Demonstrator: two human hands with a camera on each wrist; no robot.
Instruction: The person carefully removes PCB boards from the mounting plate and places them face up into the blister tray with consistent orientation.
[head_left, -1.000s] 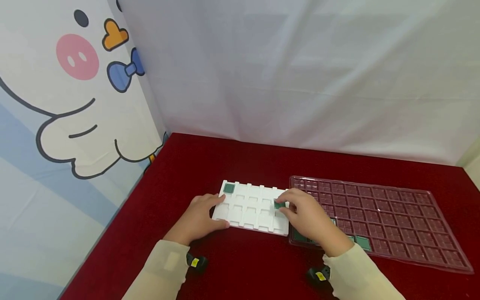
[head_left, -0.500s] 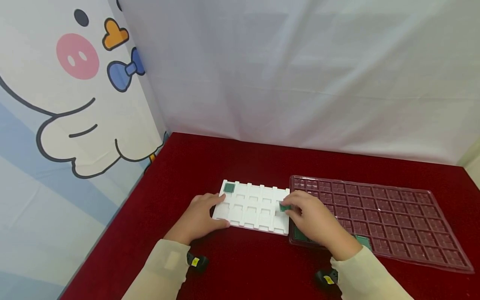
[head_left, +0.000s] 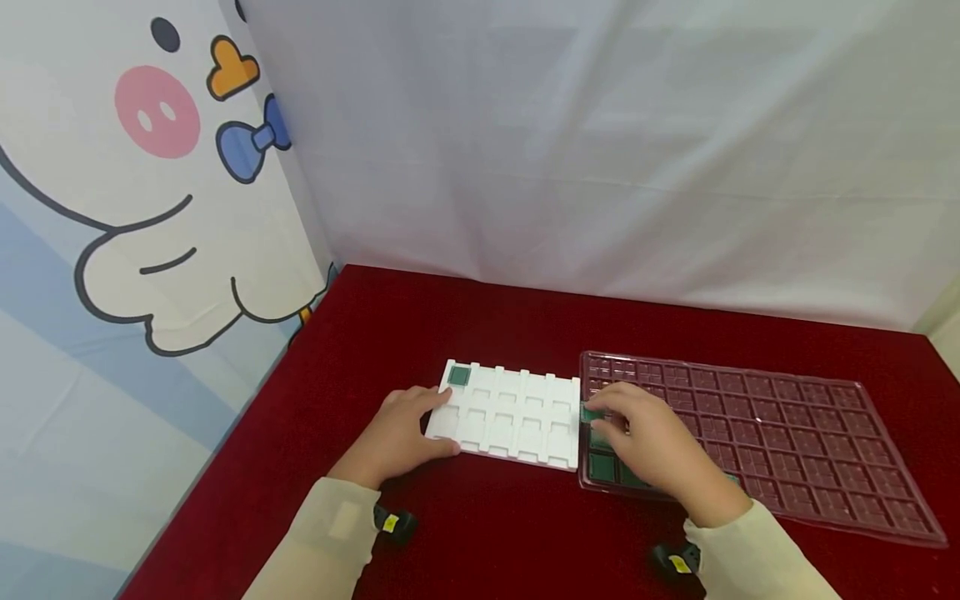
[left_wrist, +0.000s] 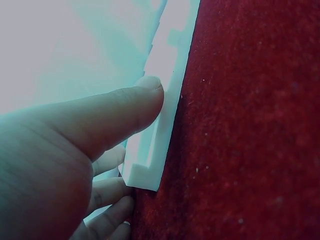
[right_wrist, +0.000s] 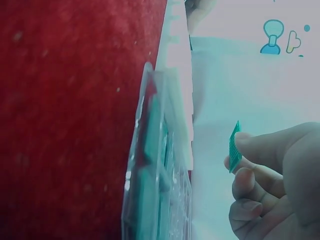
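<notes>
In the head view my right hand pinches a thin green square chip between thumb and fingertips, over the left edge of the clear plastic tray. The right wrist view shows this chip nearly edge-on, held above the tray. My left hand holds the left end of the white tray, index finger at its left side and thumb at the front corner. One green chip lies in the white tray's back left pocket. Several more green chips sit in the plastic tray's near left pockets, partly behind my right hand.
Both trays lie side by side on a dark red cloth, their ends almost meeting. A white curtain rises behind the table. To the left hangs a cloth panel with a cartoon print.
My right hand has moved right with the pinched chip, from above the white tray's right end to the plastic tray's left edge. The left hand and both trays have stayed put.
</notes>
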